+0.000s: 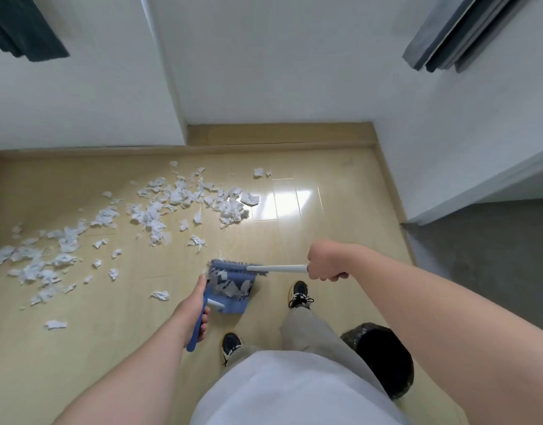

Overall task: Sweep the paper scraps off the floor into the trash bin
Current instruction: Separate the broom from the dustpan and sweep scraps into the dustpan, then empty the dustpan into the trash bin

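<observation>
Your left hand (194, 312) grips the one dustpan (233, 305), which holds some scraps. Your right hand (324, 261) grips the one brush (273, 268). Uncountable paper scraps (153, 211) litter the floor (294, 240). One trash bin (383, 360) stands beside your right leg.

Paper scraps (153, 210) spread on floor (294, 240) ahead-left of you; more in dustpan (233, 305) just before you; brush (239, 266) head at dustpan's far edge; trash bin (383, 357) at your right.

Left hand (194, 311): fingers curled round the dustpan handle (192, 340), arm reaching forward.
Right hand (324, 261): fist closed on the brush handle (279, 268), arm stretched forward.
</observation>
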